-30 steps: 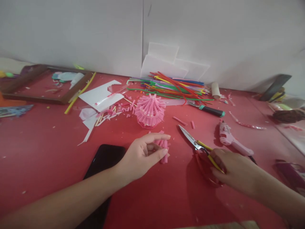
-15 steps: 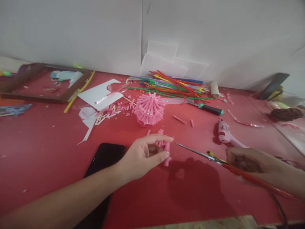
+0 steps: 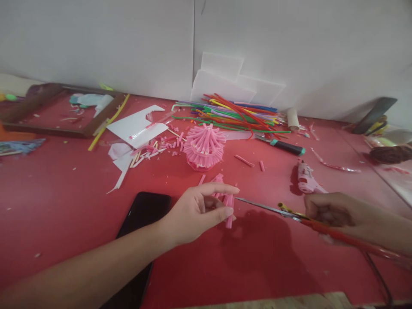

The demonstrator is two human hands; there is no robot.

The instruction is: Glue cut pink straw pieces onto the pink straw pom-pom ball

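My left hand (image 3: 199, 210) pinches a small bundle of short pink straw pieces (image 3: 228, 205) just above the red table (image 3: 64, 206). My right hand (image 3: 334, 212) grips the red handles of a pair of scissors (image 3: 273, 209), held off the table. The blades point left and their tip nearly touches the pink bundle. Behind the bundle stands a pink dome made of straw pieces (image 3: 204, 146).
A black phone (image 3: 141, 219) lies under my left forearm. A pink glue gun (image 3: 305, 178) sits by my right hand. Coloured straws (image 3: 231, 113), a utility knife (image 3: 283, 146), white foam sheets (image 3: 225, 81), paper scraps (image 3: 135, 126) and a wooden frame (image 3: 61, 109) lie further back.
My right hand picked the scissors up off the table and brought the blades left toward the pink bundle. My left hand stayed pinched on the straw pieces.
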